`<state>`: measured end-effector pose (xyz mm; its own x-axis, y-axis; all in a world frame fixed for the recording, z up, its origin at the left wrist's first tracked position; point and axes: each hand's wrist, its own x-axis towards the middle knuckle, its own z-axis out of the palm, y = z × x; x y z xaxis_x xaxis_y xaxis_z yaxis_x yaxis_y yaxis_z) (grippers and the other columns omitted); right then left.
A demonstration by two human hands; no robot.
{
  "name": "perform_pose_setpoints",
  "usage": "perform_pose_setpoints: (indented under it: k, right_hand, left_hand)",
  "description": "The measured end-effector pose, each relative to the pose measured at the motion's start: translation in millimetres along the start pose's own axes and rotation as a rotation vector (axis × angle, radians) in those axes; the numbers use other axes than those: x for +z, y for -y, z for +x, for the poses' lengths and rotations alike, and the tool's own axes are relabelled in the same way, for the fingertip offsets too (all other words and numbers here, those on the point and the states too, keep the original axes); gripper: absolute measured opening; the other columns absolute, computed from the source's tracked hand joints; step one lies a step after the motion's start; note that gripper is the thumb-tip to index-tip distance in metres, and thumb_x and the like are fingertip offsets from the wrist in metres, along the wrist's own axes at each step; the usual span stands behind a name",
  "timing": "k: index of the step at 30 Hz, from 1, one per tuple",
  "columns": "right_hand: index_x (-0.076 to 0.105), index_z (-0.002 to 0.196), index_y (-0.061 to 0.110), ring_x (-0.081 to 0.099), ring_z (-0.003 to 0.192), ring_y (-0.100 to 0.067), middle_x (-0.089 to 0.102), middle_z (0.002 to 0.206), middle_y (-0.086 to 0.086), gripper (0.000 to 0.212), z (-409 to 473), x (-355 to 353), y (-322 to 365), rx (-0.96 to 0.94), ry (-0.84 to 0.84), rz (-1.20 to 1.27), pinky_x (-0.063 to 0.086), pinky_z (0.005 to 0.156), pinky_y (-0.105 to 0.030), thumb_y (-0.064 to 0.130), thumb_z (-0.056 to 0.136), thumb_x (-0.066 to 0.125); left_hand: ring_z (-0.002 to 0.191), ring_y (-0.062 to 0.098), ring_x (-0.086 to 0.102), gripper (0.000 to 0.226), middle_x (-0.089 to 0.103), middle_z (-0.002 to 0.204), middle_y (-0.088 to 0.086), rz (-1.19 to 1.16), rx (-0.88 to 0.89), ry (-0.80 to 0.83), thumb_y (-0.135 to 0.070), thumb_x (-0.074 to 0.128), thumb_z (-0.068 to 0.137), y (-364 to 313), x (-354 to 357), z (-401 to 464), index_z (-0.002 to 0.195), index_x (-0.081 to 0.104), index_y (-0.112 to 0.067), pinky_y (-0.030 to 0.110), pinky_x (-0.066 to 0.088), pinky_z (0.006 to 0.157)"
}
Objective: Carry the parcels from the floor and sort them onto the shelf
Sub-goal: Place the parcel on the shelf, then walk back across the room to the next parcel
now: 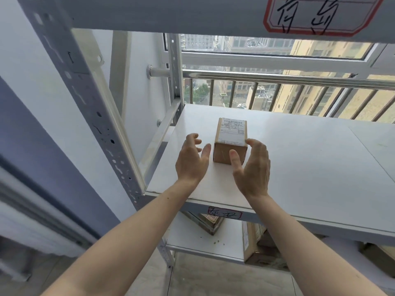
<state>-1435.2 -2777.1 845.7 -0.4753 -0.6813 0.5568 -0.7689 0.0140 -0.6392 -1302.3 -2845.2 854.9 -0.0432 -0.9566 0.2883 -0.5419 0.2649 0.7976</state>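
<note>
A small cardboard parcel (230,140) stands on the white shelf (310,167), nearer its left front corner. The left hand (192,160) and right hand (252,167) flank it, fingers spread wide and holding nothing; the right thumb overlaps the parcel's front, contact unclear.

One parcel (230,141) sits on the middle shelf (299,163). Two hands show: left (192,159) and right (252,167). Three shelf boards are in view, with two red-edged labels (224,214) on their front edges. At least two more boxes (210,224) lie on the bottom board.
</note>
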Motion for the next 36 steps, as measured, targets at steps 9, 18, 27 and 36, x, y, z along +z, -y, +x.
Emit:
perform_pose_setpoints:
  k: [9,18,27,36]
  right_hand:
    - [0.061,0.106,0.007,0.066,0.087,-0.023,0.068,0.101,-0.01,0.024,-29,26,50,-0.09,-0.004,0.308,0.056,0.07,-0.044,0.028,0.096,0.054]
    - [0.065,0.105,0.006,0.057,0.082,-0.001,0.068,0.101,-0.007,0.017,-75,44,108,-0.195,0.367,0.537,0.046,0.068,-0.011,0.02,0.096,0.06]
    - [0.066,0.1,0.016,0.061,0.086,-0.01,0.062,0.098,0.004,0.012,-171,37,169,-0.271,0.881,0.663,0.045,0.072,-0.019,0.023,0.099,0.056]
    - [0.066,0.1,0.02,0.062,0.095,-0.013,0.064,0.107,0.0,0.017,-290,2,227,-0.273,1.381,0.69,0.043,0.082,-0.026,0.033,0.098,0.053]
  left_hand:
    - [0.091,0.01,0.063,0.026,0.073,0.114,0.002,-0.102,-0.042,-0.311,-0.031,0.055,0.1,9,-49,-40,0.117,0.062,-0.013,0.025,0.055,0.079]
    - [0.091,0.013,0.065,0.022,0.071,0.106,-0.002,-0.148,-0.295,-0.461,-0.032,0.056,0.099,28,-110,-108,0.114,0.062,-0.017,0.025,0.054,0.078]
    - [0.079,-0.003,0.059,0.023,0.068,0.103,-0.002,-0.133,-0.586,-0.743,-0.03,0.059,0.096,53,-170,-219,0.114,0.06,-0.015,0.024,0.05,0.077]
    - [0.091,0.017,0.065,0.026,0.064,0.1,-0.003,-0.055,-0.832,-1.021,-0.033,0.06,0.097,55,-227,-353,0.113,0.061,-0.013,0.025,0.046,0.075]
